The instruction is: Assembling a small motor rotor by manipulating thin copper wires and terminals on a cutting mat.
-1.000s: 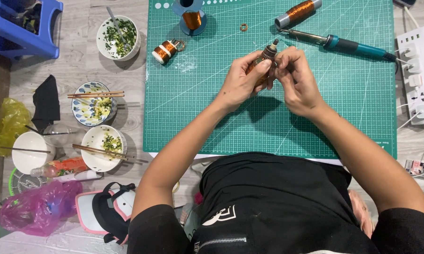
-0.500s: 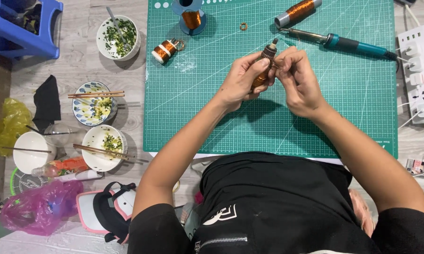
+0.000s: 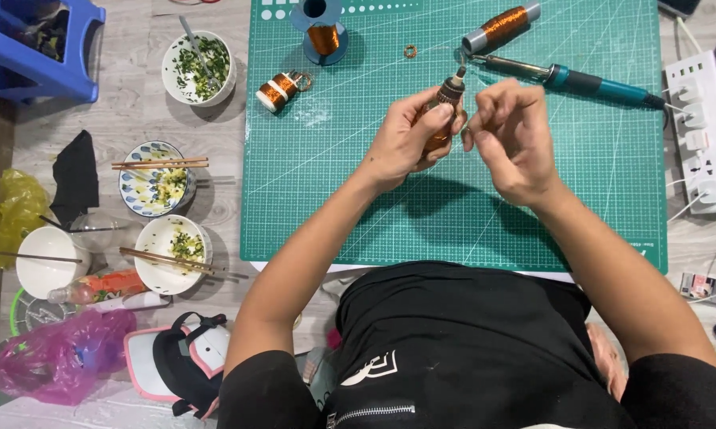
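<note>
Overhead view of our two hands at work above a green cutting mat (image 3: 358,191). Our left hand (image 3: 410,139) has its fingers (image 3: 437,119) clamped round a small copper-wound coil (image 3: 445,107), held tilted above the upper middle of the mat with its dark tip pointing up and away from us. Our right hand (image 3: 513,139) sits just beside it, thumb and forefinger pinched together close to the coil; whether they grip a wire we cannot tell, as any strand is too fine to see. Beyond the hands lie a teal-handled soldering iron (image 3: 580,79), a grey spool of copper wire (image 3: 501,24), a blue spool (image 3: 322,32) and a short copper coil (image 3: 278,89) near the mat's left edge. A white power strip (image 3: 700,135) lies right of the mat. Left of it, on the desk, stand bowls with chopsticks (image 3: 171,253), and a pink plastic bag (image 3: 56,353).
</note>
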